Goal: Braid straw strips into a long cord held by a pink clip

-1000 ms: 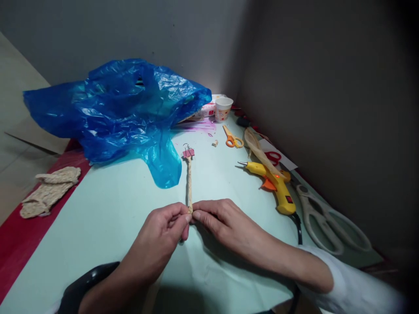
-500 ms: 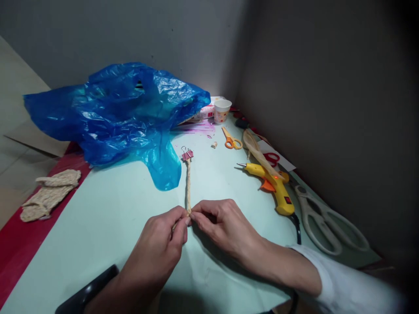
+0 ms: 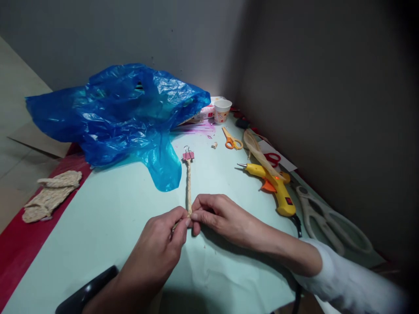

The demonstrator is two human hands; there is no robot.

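Note:
A thin cream braid point(image 3: 189, 185) runs down the middle of the table, its far end pinched in a pink binder clip point(image 3: 188, 155). At its near end my left hand point(image 3: 165, 240) is closed on the strands between thumb and forefinger, and a bit of strand shows by the thumb. My right hand point(image 3: 219, 218) meets it there from the right, thumb and fingers pinching the same end of the braid. The fingertips of both hands touch or nearly touch. What lies inside the fingers is mostly hidden.
A yellow hot glue gun point(image 3: 278, 192) with its cord lies right, near large scissors point(image 3: 324, 222) and a bundle of pale fibre point(image 3: 258, 150). Small orange scissors point(image 3: 231, 139) and a paper cup point(image 3: 222, 111) stand farther back. A blue plastic bag point(image 3: 124, 117) fills the back left; a woven piece point(image 3: 52, 196) lies left.
My right hand has shifted slightly, its wrist turned and its fingers now curled under the braid's end. The binder clip sits a little straighter. My left hand stays in place.

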